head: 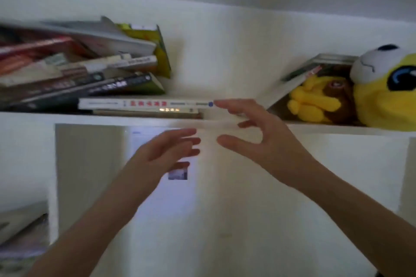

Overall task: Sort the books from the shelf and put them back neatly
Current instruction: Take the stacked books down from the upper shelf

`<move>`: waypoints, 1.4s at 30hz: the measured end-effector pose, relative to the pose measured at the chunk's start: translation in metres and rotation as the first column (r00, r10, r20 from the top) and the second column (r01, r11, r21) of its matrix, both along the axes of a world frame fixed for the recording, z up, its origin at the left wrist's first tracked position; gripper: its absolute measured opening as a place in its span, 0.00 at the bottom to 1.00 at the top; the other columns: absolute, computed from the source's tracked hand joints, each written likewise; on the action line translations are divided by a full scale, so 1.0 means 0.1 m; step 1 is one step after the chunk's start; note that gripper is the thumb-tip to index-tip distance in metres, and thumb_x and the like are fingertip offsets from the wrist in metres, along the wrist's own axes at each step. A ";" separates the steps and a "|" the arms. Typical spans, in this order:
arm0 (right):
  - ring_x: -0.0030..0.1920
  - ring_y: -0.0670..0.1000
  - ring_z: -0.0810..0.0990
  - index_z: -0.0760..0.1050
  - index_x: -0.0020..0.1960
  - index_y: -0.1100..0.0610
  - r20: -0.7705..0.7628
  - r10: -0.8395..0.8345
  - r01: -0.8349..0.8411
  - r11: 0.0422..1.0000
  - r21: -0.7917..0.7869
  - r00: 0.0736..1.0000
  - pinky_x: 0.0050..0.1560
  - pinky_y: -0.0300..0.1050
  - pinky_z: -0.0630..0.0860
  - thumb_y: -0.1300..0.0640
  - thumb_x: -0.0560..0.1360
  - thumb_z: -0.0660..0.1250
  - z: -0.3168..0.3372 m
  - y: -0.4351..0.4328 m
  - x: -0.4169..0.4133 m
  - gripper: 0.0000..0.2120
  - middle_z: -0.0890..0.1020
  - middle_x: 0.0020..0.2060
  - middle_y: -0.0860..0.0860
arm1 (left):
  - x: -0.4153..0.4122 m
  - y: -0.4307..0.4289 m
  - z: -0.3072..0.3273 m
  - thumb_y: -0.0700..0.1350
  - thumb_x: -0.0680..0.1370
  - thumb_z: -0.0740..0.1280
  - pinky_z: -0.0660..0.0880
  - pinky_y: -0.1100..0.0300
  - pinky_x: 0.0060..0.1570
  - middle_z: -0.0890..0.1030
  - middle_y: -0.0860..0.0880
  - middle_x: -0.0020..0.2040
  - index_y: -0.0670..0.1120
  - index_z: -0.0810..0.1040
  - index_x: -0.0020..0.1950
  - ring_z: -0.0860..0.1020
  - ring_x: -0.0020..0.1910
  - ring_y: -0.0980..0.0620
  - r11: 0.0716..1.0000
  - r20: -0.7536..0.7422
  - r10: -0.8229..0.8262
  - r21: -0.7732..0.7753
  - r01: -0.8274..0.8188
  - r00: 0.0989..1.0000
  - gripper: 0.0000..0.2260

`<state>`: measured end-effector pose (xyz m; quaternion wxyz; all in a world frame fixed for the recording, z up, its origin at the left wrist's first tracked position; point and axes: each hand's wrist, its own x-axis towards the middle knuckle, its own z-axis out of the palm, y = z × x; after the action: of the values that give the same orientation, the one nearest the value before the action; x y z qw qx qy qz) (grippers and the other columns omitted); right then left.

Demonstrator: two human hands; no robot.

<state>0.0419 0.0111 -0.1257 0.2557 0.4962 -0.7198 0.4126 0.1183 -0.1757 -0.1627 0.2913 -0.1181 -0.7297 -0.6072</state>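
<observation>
One shelf [27,118]: it is running across the whole view at about head height and is carrying everything the task concerns. By my reading the sorting is only just starting, since nothing on it is standing upright in a row.
Lower compartment [90,164]: it is opening under the shelf and is showing a pale sheet or cover with a small picture [177,173] on it, blurred. More books [22,227] are lying slanted at the far lower left.
Pile of books [74,67]: it is sprawling over the shelf's left part, with the spines lying flat and fanning at different angles. A yellow-green book [157,47] is leaning at the back of it. All of this is waiting to be taken down and sorted.
Plush toy [387,87]: big and yellow, it is sitting at the shelf's right end, with a smaller yellow plush [313,99] lying just beside it.
Leaning book [315,63]: it is tilting over the smaller plush, and more books are probably leaning with it, though I cannot tell how many.
White book [146,104]: it is lying flat at the shelf's front edge, in the middle, with its spine facing out and a thinner book [148,113] lying under it.
Right hand [258,137]: it is reaching up with its fingers spread wide and holding nothing. The forefinger is pointing at the white book's right end — touching or just short, I cannot tell.
Left hand [164,153]: it is rising below the shelf edge with its fingers straight and loose and holding nothing — blurred, and apart from every book.
</observation>
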 end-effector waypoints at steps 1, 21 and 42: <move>0.64 0.39 0.67 0.68 0.69 0.43 -0.060 0.002 -0.001 1.000 0.003 0.998 0.62 0.31 0.66 0.52 0.71 0.73 0.21 -0.16 0.05 0.28 0.70 0.64 0.39 | 0.12 -0.11 0.17 0.41 0.77 0.63 0.79 0.59 0.53 0.84 0.50 0.53 0.46 0.78 0.61 0.82 0.52 0.53 0.999 -0.049 0.035 0.020 -0.034 0.998 0.13; 0.56 0.51 0.78 0.64 0.72 0.48 -0.690 -0.096 0.524 0.727 0.444 0.718 0.52 0.44 0.72 0.46 0.80 0.59 0.82 -1.14 -0.46 0.22 0.77 0.63 0.49 | 0.17 -0.75 0.51 0.45 0.80 0.62 0.80 0.48 0.51 0.82 0.37 0.53 0.38 0.75 0.63 0.82 0.54 0.43 0.892 0.115 -0.160 0.442 0.094 0.981 0.16; 0.45 0.39 0.76 0.72 0.63 0.37 -0.175 -0.191 0.253 0.836 0.487 0.966 0.54 0.43 0.73 0.25 0.60 0.60 0.78 -0.65 0.75 0.34 0.81 0.46 0.40 | 0.26 -0.44 0.12 0.39 0.74 0.67 0.79 0.55 0.32 0.83 0.43 0.54 0.46 0.73 0.64 0.83 0.43 0.48 0.768 -0.109 -0.050 0.631 0.108 0.993 0.18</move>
<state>0.1172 -0.0537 -0.0480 0.2055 0.4826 -0.8386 0.1467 0.1447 -0.2202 -0.1509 0.3195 -0.0692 -0.4629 -0.8240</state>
